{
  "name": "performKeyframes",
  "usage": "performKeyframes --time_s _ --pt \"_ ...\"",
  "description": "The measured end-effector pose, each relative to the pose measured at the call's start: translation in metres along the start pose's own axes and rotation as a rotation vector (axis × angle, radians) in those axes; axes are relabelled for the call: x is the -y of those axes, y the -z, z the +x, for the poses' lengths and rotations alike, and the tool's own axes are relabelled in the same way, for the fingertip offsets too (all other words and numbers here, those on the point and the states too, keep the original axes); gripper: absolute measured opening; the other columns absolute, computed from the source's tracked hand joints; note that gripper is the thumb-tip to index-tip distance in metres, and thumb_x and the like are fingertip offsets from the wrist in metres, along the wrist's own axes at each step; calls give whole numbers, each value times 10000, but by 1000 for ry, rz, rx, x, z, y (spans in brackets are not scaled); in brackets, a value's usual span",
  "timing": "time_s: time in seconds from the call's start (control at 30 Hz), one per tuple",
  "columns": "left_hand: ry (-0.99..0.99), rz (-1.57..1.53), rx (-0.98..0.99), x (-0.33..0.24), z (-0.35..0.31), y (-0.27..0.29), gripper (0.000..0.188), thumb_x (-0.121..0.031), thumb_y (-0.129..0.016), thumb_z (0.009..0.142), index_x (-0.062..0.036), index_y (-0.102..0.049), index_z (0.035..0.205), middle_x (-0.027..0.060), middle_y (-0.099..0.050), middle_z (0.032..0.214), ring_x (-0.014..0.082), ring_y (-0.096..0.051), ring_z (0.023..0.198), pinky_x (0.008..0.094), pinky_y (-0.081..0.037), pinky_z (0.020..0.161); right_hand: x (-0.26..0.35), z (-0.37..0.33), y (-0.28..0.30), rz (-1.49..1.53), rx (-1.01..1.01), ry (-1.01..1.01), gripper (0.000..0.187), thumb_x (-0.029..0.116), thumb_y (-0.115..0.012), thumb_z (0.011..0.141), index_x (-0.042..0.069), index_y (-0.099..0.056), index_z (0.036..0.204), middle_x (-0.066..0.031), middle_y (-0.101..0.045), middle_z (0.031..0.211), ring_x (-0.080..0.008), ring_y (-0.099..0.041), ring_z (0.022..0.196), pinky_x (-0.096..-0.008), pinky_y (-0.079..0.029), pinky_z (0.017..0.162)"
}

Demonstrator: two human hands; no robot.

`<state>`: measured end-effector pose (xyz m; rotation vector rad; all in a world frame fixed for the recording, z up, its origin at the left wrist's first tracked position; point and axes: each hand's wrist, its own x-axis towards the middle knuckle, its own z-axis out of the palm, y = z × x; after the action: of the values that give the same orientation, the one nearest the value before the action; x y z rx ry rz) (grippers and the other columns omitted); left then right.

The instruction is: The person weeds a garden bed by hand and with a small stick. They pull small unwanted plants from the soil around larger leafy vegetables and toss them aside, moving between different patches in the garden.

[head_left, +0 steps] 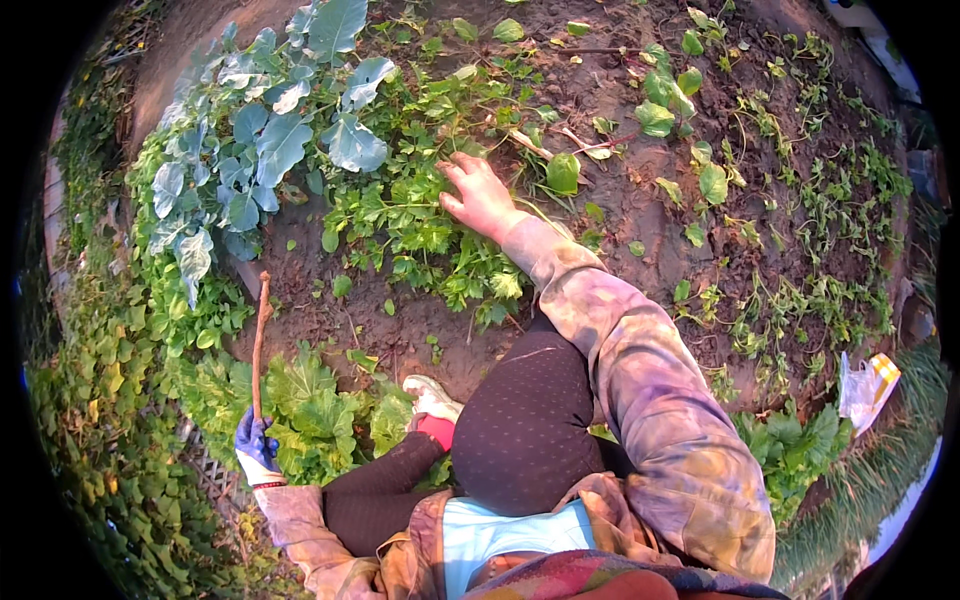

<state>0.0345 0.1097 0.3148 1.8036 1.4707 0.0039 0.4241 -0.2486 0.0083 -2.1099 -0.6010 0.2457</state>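
Note:
My left hand, in a blue and white glove, is closed around the lower end of a brown wooden stick. The stick points up over bare soil, beside broad light-green leaves. Out ahead, my bare right hand reaches over a patch of leafy green plants that look like celery or parsley. Its thumb and fingers are spread at the edge of the leaves, and I see nothing held in it. The fingertips are partly lost against the foliage, so whether they touch the stems I cannot tell.
Large blue-green cabbage-like leaves stand at the far left. Brown soil with sparse wilted plants stretches to the right. Dense vines cover the left side. A white and yellow plastic bag lies at the right. My shoe rests near leafy greens.

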Motion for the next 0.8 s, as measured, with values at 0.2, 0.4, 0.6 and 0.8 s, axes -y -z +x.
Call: performKeyframes --time_s 0.2,0.4,0.6,0.8 --pt "-13 17 -10 -5 -3 -8 330 -118 -503 941 -33 -523 1258 67 -653 882 37 -392 417 177 -316 370 -14 -12 5 287 -87 -17 593 333 -633 820 42 -466 1308 -201 -427 1358 -364 -397 1268 -408 -344 1055" --pt "-28 -16 -34 -1 -8 -7 333 -154 -546 930 -46 -546 1245 62 -669 898 36 -426 435 165 -330 381 -67 -32 52 59 -545 -361 509 194 -606 869 -25 -453 1302 -226 -420 1351 -355 -375 1285 -395 -291 1083" --pt "-110 -27 -40 -42 -28 -8 344 -137 -566 924 -39 -546 1253 71 -668 932 13 -419 477 149 -355 421 -48 -62 138 686 -220 -409 256 47 -551 873 0 -618 1115 -58 -659 958 -139 -602 879 -271 -481 808" --pt "-154 -60 -28 -4 -33 18 359 -116 -546 930 -60 -525 1284 68 -656 938 9 -401 468 150 -347 411 -105 -63 94 -205 390 -452 295 186 -574 766 12 -659 989 -210 -654 993 -359 -621 940 -419 -479 808"
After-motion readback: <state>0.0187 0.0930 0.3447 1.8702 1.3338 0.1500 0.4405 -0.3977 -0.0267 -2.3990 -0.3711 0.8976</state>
